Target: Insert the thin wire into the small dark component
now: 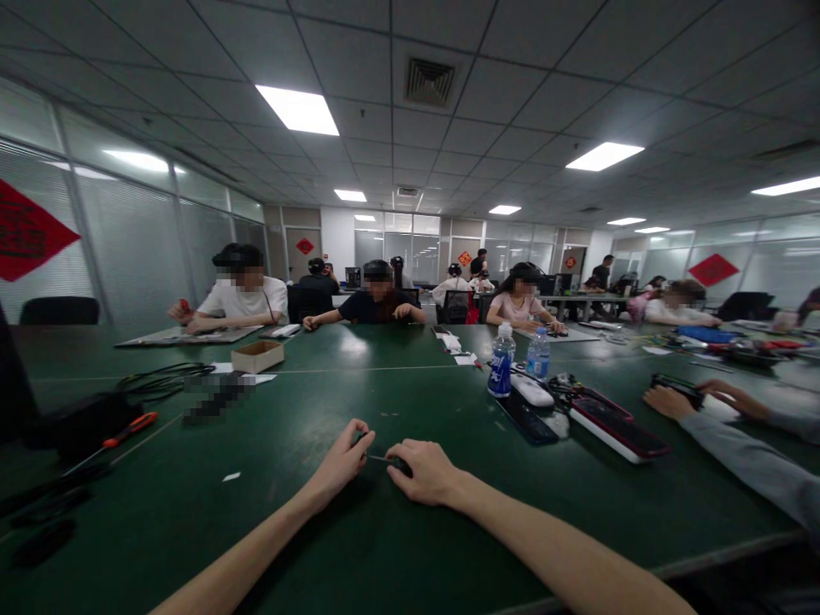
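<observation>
Green tabletop [307,384] in a ceiling-lit office [397,162]; open cardboard box [260,359], contents unclear, two plastic bottles [500,367]; nearer, left hand [348,453] pinches a small dark object [361,438], right hand [426,471] grips a thin-shafted tool [377,459] pointing toward it

Green tabletop [307,397]: orange-handled screwdriver [131,430] at left, near black cables [170,380]; tan box [262,359] farther back. Rightward, two bottles [500,369] upright, close together. Red diamond sign [32,231], left wall [121,231].

Head cam, fwd over tbl [307,384]
</observation>
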Available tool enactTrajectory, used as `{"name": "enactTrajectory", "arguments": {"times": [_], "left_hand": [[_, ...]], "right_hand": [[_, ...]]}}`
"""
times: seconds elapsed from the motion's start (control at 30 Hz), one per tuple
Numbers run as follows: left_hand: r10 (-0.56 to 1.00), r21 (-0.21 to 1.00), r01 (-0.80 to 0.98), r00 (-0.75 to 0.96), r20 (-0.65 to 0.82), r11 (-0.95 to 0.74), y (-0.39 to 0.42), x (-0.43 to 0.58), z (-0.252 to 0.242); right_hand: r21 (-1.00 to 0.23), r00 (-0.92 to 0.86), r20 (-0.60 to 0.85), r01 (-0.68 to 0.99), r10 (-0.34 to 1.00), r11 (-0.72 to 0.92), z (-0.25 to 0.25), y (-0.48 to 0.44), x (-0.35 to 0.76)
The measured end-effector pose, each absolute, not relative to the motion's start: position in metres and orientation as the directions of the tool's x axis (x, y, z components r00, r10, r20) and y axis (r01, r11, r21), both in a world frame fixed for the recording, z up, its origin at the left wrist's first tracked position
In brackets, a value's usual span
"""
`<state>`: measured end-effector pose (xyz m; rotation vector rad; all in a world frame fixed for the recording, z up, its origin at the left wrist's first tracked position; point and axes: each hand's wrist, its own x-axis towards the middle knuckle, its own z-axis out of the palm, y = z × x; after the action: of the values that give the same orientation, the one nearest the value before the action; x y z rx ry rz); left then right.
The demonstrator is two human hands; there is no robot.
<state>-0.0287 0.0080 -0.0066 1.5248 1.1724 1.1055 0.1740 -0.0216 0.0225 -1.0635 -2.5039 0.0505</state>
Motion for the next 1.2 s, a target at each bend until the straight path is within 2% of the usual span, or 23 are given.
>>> {"name": "enactTrajectory", "arguments": {"times": [0.87,1.2], "left_hand": [[0.981,0.988,0.106,0.170,0.094,-0.113,0.010,-0.030,-0.009],[0.987,0.988,0.136,0.152,0.051,-0.072,0.008,-0.028,-0.006]], "right_hand": [[-0.211,-0.545,0.403,0.726,0.735,0.654,0.011,-0.014,0.173],[-0.219,-0.551,0.393,0.721,0.736,0.657,0.011,-0.013,0.174]]}}
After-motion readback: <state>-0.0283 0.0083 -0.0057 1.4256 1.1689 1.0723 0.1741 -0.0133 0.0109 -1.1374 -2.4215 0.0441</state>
